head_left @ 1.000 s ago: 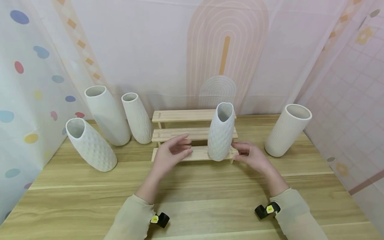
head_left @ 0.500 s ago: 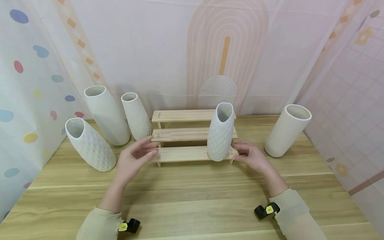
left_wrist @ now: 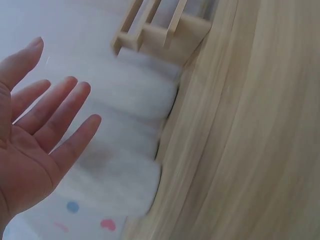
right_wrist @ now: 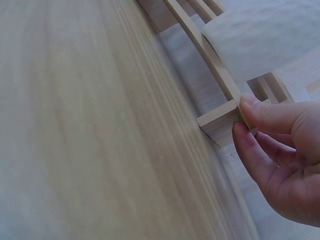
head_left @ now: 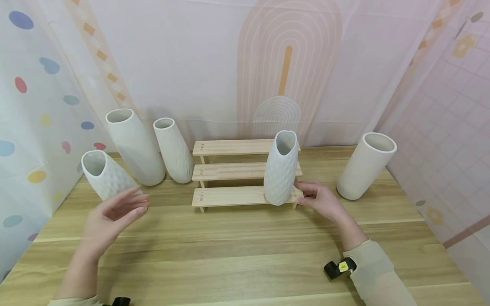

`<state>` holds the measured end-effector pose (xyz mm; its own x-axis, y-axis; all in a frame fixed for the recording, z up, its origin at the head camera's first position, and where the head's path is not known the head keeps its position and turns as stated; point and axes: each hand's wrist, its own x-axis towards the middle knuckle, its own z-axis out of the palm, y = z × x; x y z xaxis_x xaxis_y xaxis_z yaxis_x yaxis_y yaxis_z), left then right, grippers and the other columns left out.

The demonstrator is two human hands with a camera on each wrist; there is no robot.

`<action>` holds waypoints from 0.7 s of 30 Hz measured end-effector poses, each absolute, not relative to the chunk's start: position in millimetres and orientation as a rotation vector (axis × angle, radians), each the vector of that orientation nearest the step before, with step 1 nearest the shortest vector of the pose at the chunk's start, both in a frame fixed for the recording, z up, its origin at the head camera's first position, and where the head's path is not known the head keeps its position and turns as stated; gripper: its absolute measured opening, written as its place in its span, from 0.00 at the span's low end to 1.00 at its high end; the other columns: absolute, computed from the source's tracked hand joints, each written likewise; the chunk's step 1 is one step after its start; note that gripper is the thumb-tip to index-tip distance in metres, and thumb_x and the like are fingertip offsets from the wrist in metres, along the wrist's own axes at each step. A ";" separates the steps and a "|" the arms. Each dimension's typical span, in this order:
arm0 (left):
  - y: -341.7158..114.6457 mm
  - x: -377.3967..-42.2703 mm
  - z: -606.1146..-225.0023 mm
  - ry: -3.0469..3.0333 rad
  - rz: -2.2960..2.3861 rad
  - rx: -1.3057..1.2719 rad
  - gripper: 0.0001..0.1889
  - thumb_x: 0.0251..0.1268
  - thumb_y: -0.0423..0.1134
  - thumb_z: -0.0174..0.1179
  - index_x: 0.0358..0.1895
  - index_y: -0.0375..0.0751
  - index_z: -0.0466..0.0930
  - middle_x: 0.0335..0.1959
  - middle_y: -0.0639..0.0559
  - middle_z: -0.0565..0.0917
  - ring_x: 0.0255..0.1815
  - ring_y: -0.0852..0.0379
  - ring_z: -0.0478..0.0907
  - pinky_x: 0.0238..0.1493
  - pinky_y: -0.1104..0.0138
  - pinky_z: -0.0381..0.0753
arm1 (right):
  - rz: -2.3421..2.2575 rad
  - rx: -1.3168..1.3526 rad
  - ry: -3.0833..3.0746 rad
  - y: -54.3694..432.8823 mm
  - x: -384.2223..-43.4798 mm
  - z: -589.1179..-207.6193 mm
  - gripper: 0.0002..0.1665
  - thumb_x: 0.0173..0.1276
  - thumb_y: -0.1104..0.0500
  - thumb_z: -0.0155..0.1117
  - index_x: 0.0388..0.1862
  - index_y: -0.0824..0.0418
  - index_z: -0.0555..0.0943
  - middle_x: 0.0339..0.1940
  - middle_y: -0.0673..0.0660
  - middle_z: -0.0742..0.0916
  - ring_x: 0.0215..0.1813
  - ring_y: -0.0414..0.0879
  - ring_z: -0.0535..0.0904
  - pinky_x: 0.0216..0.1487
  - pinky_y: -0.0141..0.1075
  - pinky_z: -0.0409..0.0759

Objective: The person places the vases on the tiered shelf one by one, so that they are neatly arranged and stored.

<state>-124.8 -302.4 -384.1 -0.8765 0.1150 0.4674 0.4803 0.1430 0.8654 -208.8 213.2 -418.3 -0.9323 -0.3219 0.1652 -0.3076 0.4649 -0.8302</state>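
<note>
My right hand (head_left: pixel 319 199) pinches the right end of the lowest step of a three-tier wooden stand (head_left: pixel 226 196); thumb and fingers meet around the board in the right wrist view. On that step, close to the hand, stands a white vase (head_left: pixel 281 174) with a scaly relief and a notched mouth. My left hand (head_left: pixel 109 221) is in the air at the left with fingers spread and nothing in it. It overlaps the lower part of a dimpled white vase (head_left: pixel 105 176) in the head view. The left wrist view shows its open palm, apart from the blurred vases.
Behind the dimpled vase stand a tall smooth white vase (head_left: pixel 135 148) and a slimmer grooved vase (head_left: pixel 174 151). A ribbed cylindrical vase (head_left: pixel 365 168) stands right of the right hand. Patterned curtains (head_left: pixel 183 63) border the wooden table (head_left: pixel 229 255) at the back and sides.
My left hand has swept left, from in front of the stand to the dimpled vase. The right hand keeps its pinch on the stand, and the vases have not moved.
</note>
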 end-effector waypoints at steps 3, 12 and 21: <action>-321.6 -118.3 -382.1 -2.080 -1.850 -0.593 0.28 0.58 0.09 0.54 0.64 0.19 0.68 0.50 0.48 0.86 0.50 0.59 0.84 0.47 0.72 0.81 | -1.503 -0.576 2.682 213.1 -209.1 -418.6 0.27 0.63 0.68 0.71 0.61 0.72 0.78 0.59 0.69 0.80 0.48 0.52 0.76 0.50 0.36 0.78; -361.6 -106.8 -369.7 -1.882 -1.869 -0.389 0.26 0.58 0.08 0.52 0.63 0.17 0.68 0.44 0.47 0.88 0.44 0.59 0.86 0.48 0.75 0.80 | -1.492 -0.579 2.694 213.2 -210.0 -419.2 0.27 0.63 0.69 0.71 0.61 0.72 0.78 0.59 0.69 0.80 0.51 0.55 0.77 0.53 0.42 0.79; -373.7 -122.0 -363.9 -1.827 -1.883 -0.170 0.34 0.56 0.10 0.58 0.68 0.30 0.70 0.50 0.53 0.86 0.49 0.63 0.82 0.48 0.79 0.77 | -1.492 -0.602 2.690 214.1 -209.4 -419.7 0.27 0.62 0.68 0.71 0.61 0.73 0.78 0.60 0.69 0.80 0.54 0.58 0.77 0.54 0.50 0.78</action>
